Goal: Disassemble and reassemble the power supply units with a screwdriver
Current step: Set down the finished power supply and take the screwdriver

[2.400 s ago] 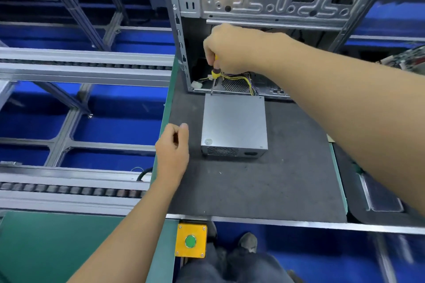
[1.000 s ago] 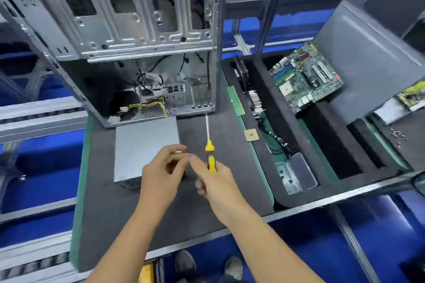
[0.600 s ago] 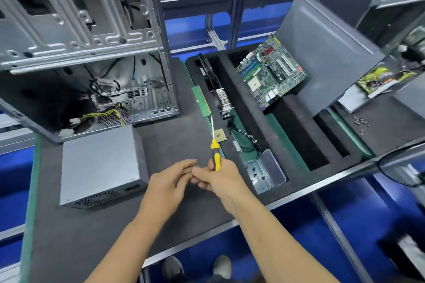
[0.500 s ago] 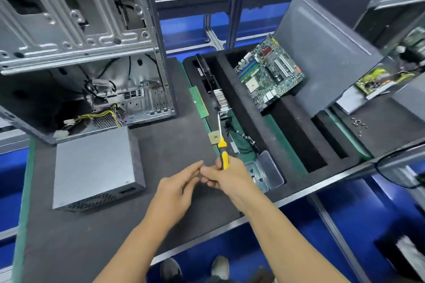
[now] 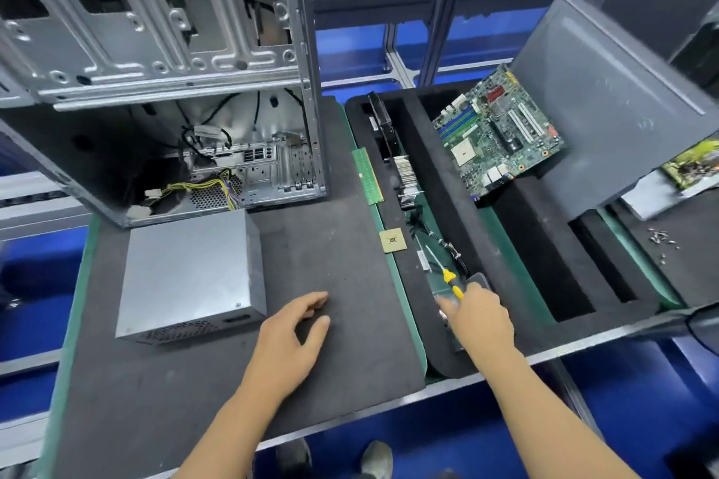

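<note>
A grey power supply unit (image 5: 186,272) lies on the dark mat in front of the open computer case (image 5: 163,82), its yellow cables (image 5: 198,189) trailing inside the case. My right hand (image 5: 476,317) grips a yellow-and-black screwdriver (image 5: 447,276) over the small clear box (image 5: 472,286) in the foam tray; the shaft points up-left. My left hand (image 5: 295,327) hovers over the mat with loose fingers, holding nothing, to the right of the power supply.
The black foam tray (image 5: 517,245) on the right holds a motherboard (image 5: 498,132), a heatsink (image 5: 404,173), a RAM stick (image 5: 367,181) and cables. A CPU chip (image 5: 392,240) lies at its edge. A grey side panel (image 5: 611,105) leans at the right; loose screws (image 5: 661,239) lie further right.
My hands have separated: the right hand carried the screwdriver right, over the clear box in the tray, and the left hand stayed over the mat. The view has panned from the case toward the tray.
</note>
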### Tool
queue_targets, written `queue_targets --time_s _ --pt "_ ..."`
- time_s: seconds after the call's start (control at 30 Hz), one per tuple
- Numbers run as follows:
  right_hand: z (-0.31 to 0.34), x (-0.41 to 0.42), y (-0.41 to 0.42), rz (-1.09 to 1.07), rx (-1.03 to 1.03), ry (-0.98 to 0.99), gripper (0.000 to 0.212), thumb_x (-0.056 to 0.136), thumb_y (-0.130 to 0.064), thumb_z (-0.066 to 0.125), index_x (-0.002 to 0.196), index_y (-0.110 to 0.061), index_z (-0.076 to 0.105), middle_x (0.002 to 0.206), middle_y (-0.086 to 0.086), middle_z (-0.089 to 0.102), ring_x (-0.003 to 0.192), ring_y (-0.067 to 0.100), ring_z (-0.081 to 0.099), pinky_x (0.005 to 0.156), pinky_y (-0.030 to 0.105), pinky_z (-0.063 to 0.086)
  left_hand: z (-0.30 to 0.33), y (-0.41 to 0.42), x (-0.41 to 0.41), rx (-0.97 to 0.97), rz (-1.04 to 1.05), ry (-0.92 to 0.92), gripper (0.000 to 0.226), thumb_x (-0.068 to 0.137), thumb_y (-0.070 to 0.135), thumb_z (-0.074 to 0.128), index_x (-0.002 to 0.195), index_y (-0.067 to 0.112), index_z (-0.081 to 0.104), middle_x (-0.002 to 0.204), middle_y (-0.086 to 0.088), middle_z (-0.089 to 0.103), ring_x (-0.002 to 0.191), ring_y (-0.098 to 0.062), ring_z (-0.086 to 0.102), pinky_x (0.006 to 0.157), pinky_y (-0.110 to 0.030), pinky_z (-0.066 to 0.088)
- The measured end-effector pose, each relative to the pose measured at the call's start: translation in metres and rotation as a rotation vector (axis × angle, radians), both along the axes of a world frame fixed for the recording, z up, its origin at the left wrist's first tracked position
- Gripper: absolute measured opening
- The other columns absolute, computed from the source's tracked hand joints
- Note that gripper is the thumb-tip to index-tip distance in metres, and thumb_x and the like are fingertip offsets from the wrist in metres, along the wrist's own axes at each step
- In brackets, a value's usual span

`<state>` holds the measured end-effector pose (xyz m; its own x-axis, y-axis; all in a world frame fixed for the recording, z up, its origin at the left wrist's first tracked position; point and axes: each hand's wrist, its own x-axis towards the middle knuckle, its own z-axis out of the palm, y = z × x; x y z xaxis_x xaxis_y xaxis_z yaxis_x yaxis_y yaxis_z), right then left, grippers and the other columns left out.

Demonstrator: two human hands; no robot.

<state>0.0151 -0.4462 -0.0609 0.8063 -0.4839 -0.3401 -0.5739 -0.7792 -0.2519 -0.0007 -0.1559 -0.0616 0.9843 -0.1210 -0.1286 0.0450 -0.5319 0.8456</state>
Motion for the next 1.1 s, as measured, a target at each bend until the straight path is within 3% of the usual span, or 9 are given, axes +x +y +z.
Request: queue_targets --time_s 0.13,0.27,0.37,0.47,0.6,0.73,0.9,1.0,1.1 --pt "0.007 -0.021 0.009 -0.178 0.220 -0.250 0.052 0.095 -0.067 0.033 0.084 -0.019 0.052 0.073 0.000 0.055 0.074 0.028 0.056 0.064 0.039 0.044 -0.003 0.001 0.001 -0.027 0.025 0.016 0.031 0.093 0.025 0.068 0.122 0.036 0.066 0.117 0.029 0.066 0.110 0.005 0.061 0.095 -0.013 0.046" --pt "0.018 -0.043 0.026 -0.235 0.700 -0.438 0.024 0.100 -0.042 0.043 0.086 -0.027 0.055 0.067 0.000 0.062 0.061 0.017 0.056 0.067 0.037 0.046 0.003 -0.002 0.002 -0.065 0.045 0.053 0.026 0.095 0.026 0.066 0.117 0.041 0.066 0.115 0.032 0.066 0.109 0.007 0.062 0.090 -0.007 0.045" --pt "0.019 -0.051 0.044 -0.174 0.859 -0.434 0.011 0.102 -0.023 0.046 0.092 -0.023 0.050 0.072 0.001 0.062 0.059 0.015 0.054 0.068 0.037 0.046 0.011 0.000 -0.003 -0.067 0.069 0.070 0.025 0.096 0.028 0.064 0.114 0.046 0.064 0.112 0.033 0.066 0.106 0.011 0.061 0.086 -0.001 0.042" --pt "0.020 -0.045 0.062 -0.065 0.890 -0.389 0.012 0.099 -0.017 0.050 0.090 -0.024 0.044 0.066 -0.001 0.056 0.055 0.013 0.051 0.063 0.035 0.044 0.015 0.009 -0.010 -0.073 0.147 0.092 0.021 0.098 0.029 0.061 0.115 0.041 0.066 0.111 0.028 0.068 0.103 0.012 0.060 0.083 0.000 0.042" --pt "0.023 -0.026 0.097 -0.029 0.986 -0.307 0.024 0.098 -0.047 0.046 0.079 -0.033 0.048 0.055 -0.013 0.041 0.047 0.009 0.038 0.048 0.025 0.035 0.019 0.020 -0.019 -0.083 0.227 0.100 0.021 0.098 0.027 0.061 0.118 0.033 0.067 0.110 0.022 0.068 0.100 0.013 0.058 0.081 0.000 0.042" --pt "0.013 -0.018 0.127 -0.017 0.978 -0.268 0.024 0.101 -0.041 0.040 0.097 -0.026 0.058 0.056 -0.010 0.047 0.047 0.010 0.041 0.045 0.025 0.038 0.022 0.031 -0.030 -0.011 0.204 0.095 0.026 0.098 0.024 0.061 0.124 0.028 0.065 0.110 0.020 0.064 0.102 0.018 0.052 0.083 0.002 0.039" --pt "0.023 -0.009 0.141 -0.009 0.823 -0.213 0.018 0.103 -0.034 0.042 0.097 -0.025 0.057 0.074 0.007 0.065 0.044 0.012 0.057 0.043 0.024 0.044 0.030 0.060 -0.049 0.046 0.203 0.050 0.030 0.099 0.025 0.059 0.129 0.024 0.063 0.113 0.014 0.061 0.099 0.013 0.053 0.086 0.000 0.038" --pt "0.039 -0.011 0.163 0.020 0.847 -0.266 0.015 0.103 -0.033 0.043 0.101 -0.026 0.056 0.076 0.011 0.065 0.048 0.013 0.059 0.044 0.023 0.046 0.034 0.088 -0.062 0.098 0.239 0.055 0.029 0.099 0.025 0.059 0.128 0.023 0.064 0.108 0.012 0.060 0.093 0.004 0.054 0.087 -0.010 0.042" --pt "0.050 -0.032 0.199 0.030 0.918 -0.290 0.013 0.101 -0.034 0.047 0.099 -0.024 0.055 0.074 0.005 0.057 0.053 0.013 0.052 0.046 0.024 0.044 0.036 0.120 -0.077 0.117 0.299 0.027 0.023 0.098 0.022 0.062 0.120 0.019 0.068 0.103 0.010 0.063 0.089 -0.002 0.057 0.083 -0.006 0.040"
